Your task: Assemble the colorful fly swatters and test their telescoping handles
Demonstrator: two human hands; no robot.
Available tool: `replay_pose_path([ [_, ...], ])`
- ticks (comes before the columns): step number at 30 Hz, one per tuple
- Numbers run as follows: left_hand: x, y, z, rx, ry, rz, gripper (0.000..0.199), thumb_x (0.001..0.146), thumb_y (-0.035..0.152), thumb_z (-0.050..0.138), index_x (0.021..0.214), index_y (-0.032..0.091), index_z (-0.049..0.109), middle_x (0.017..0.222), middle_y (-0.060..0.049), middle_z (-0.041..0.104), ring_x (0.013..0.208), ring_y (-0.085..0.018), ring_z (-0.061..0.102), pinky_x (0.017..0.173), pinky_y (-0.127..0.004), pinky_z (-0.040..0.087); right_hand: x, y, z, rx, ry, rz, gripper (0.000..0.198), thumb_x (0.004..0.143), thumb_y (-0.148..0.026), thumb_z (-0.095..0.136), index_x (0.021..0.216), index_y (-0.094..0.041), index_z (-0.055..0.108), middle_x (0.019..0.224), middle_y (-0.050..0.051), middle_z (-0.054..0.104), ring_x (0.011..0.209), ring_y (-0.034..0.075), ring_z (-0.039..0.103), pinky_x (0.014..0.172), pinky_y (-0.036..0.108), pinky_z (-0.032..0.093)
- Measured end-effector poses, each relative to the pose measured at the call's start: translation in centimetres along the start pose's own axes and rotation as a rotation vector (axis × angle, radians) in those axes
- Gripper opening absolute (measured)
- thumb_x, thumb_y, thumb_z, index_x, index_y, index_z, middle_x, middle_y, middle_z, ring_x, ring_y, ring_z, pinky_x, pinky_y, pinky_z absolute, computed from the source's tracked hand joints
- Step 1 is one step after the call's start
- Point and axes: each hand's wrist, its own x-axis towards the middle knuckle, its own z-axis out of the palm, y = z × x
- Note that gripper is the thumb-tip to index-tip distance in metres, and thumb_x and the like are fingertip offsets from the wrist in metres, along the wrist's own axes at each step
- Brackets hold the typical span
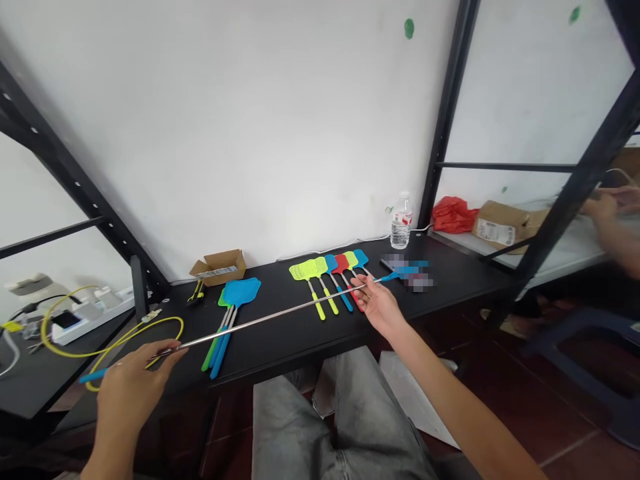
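Note:
A telescopic fly swatter (275,316) stretches across the view with its long metal rod drawn out. My left hand (131,381) grips the rod close to its blue handle, at the lower left. Toward the other end, my right hand (379,305) pinches the rod just below the blue head (400,272). Beneath the rod lies a small pile of blue and green fly swatters (242,291), heads toward the wall. Several yellow, blue and red fly swatters (311,270) lie side by side near my right hand, shafts collapsed.
An open cardboard box (220,268) and a water bottle (401,223) stand by the wall. A partly blurred dark phone-like object (411,283) lies right. Yellow cable (181,327) and a power strip (95,319) are left. Another person's hand (603,203) shows far right beyond the black frame.

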Motion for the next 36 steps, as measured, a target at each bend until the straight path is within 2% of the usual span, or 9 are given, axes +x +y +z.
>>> replay_pose_path([
  [3, -0.1, -0.5, -0.2, 0.040, -0.001, -0.025, 0.018, 0.084, 0.051, 0.054, 0.084, 0.037, 0.065, 0.085, 0.011, 0.073, 0.081, -0.023, 0.068, 0.060, -0.026, 0.044, 0.0, 0.4, 0.0, 0.013, -0.005, 0.006, 0.029, 0.079, -0.049, 0.070, 0.092, -0.023, 0.071, 0.106, 0.008, 0.073, 0.075, 0.018, 0.067, 0.056, 0.028, 0.050],
  [6, -0.1, -0.4, 0.1, 0.055, 0.015, -0.018, 0.016, 0.082, 0.050, 0.055, 0.081, 0.036, 0.064, 0.079, 0.010, 0.072, 0.077, -0.022, 0.067, 0.059, -0.025, 0.042, -0.1, 0.8, 0.0, 0.016, -0.006, 0.006, 0.030, 0.081, -0.051, 0.066, 0.092, -0.023, 0.070, 0.106, 0.009, 0.073, 0.074, 0.019, 0.067, 0.056, 0.030, 0.050],
  [11, 0.2, -0.1, 1.0, 0.031, 0.043, 0.062, 0.014, 0.081, 0.046, 0.053, 0.081, 0.035, 0.062, 0.071, 0.009, 0.070, 0.071, -0.022, 0.066, 0.063, -0.027, 0.043, 0.0, 1.2, -0.1, -0.037, -0.022, -0.031, 0.029, 0.082, -0.050, 0.062, 0.093, -0.025, 0.068, 0.106, 0.009, 0.072, 0.073, 0.021, 0.066, 0.056, 0.033, 0.050],
  [21, 0.1, -0.5, 0.9, 0.068, -0.006, 0.053, 0.017, 0.082, 0.048, 0.054, 0.082, 0.034, 0.064, 0.069, 0.005, 0.068, 0.066, -0.022, 0.063, 0.058, -0.026, 0.038, -0.6, 1.3, 0.7, 0.113, -0.017, 0.036, 0.017, 0.079, -0.037, 0.062, 0.085, -0.022, 0.069, 0.095, 0.007, 0.074, 0.064, 0.017, 0.060, 0.056, 0.030, 0.047],
  [26, 0.3, -0.7, 1.0, 0.045, -0.051, 0.048, 0.017, 0.081, 0.049, 0.057, 0.082, 0.036, 0.067, 0.073, 0.007, 0.071, 0.069, -0.021, 0.065, 0.059, -0.026, 0.041, -0.8, 1.2, 0.9, 0.161, -0.005, 0.044, 0.017, 0.078, -0.036, 0.061, 0.084, -0.022, 0.069, 0.088, 0.007, 0.074, 0.062, 0.017, 0.058, 0.054, 0.030, 0.045],
  [30, 0.3, -0.9, 0.8, -0.018, -0.021, 0.117, 0.018, 0.085, 0.049, 0.053, 0.086, 0.037, 0.067, 0.083, 0.011, 0.073, 0.082, -0.022, 0.068, 0.072, -0.030, 0.049, -0.9, 1.2, 1.1, 0.193, -0.009, 0.066, 0.017, 0.081, -0.034, 0.060, 0.084, -0.021, 0.070, 0.087, 0.007, 0.074, 0.063, 0.016, 0.059, 0.053, 0.028, 0.045],
  [33, 0.3, -1.5, 0.5, -0.017, 0.010, 0.183, 0.025, 0.087, 0.049, 0.051, 0.091, 0.031, 0.068, 0.094, 0.005, 0.075, 0.091, -0.025, 0.068, 0.081, -0.035, 0.050, -1.0, 1.4, 1.3, 0.191, -0.012, 0.088, 0.017, 0.083, -0.032, 0.059, 0.084, -0.019, 0.070, 0.089, 0.008, 0.074, 0.063, 0.015, 0.059, 0.054, 0.026, 0.045],
  [36, 0.3, -2.2, 0.3, 0.014, -0.006, 0.203, 0.032, 0.088, 0.050, 0.049, 0.092, 0.027, 0.070, 0.096, 0.000, 0.075, 0.091, -0.027, 0.068, 0.080, -0.037, 0.051, -1.0, 1.5, 1.5, 0.191, -0.014, 0.099, 0.019, 0.084, -0.031, 0.058, 0.085, -0.017, 0.070, 0.089, 0.008, 0.074, 0.061, 0.014, 0.059, 0.053, 0.025, 0.045],
])
